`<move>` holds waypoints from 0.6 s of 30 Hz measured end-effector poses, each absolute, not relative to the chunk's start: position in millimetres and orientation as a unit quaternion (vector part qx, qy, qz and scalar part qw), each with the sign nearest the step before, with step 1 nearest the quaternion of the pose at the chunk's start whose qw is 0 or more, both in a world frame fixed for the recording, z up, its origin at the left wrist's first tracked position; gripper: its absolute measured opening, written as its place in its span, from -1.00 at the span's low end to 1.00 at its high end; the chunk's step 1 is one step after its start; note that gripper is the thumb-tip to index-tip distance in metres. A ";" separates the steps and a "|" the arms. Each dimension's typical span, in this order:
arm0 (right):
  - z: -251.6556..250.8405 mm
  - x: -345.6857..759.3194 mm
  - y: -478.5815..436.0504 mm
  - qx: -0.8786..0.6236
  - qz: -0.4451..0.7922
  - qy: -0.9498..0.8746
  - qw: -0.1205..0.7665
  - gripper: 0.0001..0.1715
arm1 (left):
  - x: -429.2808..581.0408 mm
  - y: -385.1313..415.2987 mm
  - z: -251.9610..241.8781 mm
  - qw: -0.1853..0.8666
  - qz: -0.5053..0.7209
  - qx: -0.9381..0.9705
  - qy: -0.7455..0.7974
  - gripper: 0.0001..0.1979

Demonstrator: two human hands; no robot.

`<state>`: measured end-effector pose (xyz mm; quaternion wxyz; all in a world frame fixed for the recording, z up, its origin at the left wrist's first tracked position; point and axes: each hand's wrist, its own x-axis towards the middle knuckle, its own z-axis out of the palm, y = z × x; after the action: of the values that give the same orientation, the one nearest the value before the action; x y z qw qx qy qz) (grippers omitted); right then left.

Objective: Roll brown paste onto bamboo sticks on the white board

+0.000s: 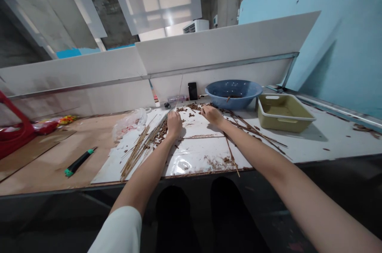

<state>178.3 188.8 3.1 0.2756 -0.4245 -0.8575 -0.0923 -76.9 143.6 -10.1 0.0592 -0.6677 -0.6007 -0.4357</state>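
Observation:
My left hand (174, 124) is closed over the white board, with a thin stick (180, 90) rising upright from its fingers. Beside it on the left lies a bundle of thin tan sticks (140, 149), with small brown pieces (161, 130) along its edge. My right hand (212, 115) is curled with fingertips pinched, close to a heap of brown bits (193, 106). What those fingertips hold is too small to make out. Dark brown-coated sticks (253, 130) lie partly behind my right forearm, and a few more (231, 153) point toward the front edge.
A blue basin (234, 102) and an olive-green tub (283, 125) stand at back right. A black phone (192, 91) leans against the back panel. To the left are a clear plastic bag (129, 123), a green-and-black screwdriver-like tool (80, 163) and a red frame (18, 135).

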 end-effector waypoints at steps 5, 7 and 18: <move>2.3 180.3 191.6 -0.435 -0.087 -0.859 0.258 -0.61 | -75.8 143.7 -12.2 0.063 -0.414 -0.677 -0.605 -0.79; 2.5 182.2 191.0 -0.423 -0.083 -0.864 0.260 -0.63 | -75.7 143.5 -12.0 0.053 -0.426 -0.673 -0.602 -0.81; 2.7 184.8 185.9 -0.361 -0.023 -0.877 0.315 -0.43 | -77.3 144.8 -12.3 0.015 -0.475 -0.649 -0.594 -0.86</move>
<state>184.8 185.9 2.7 0.3152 -0.3613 -0.8773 -0.0230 -77.3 144.8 -12.3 0.0154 -0.6490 -0.5941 -0.4749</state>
